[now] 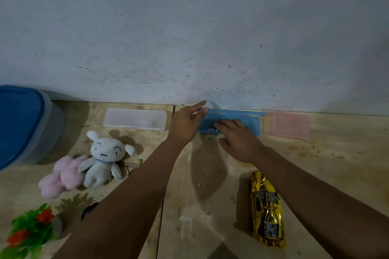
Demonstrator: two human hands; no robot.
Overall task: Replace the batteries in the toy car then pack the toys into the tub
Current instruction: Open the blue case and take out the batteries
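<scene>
Left hand (185,124) and right hand (236,137) touch the blue case (251,124).

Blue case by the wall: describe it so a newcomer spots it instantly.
Follow the foot of the wall along the back of the wooden table. Three flat cases lie there: clear, blue, pink. The blue case is the middle one, and both hands are on it.

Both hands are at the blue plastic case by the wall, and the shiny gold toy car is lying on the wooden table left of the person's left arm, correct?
Not quite. In the head view the shiny gold toy car lies right of the right arm. Both the left hand and right hand are at the blue plastic case by the wall, on the wooden table.
</scene>
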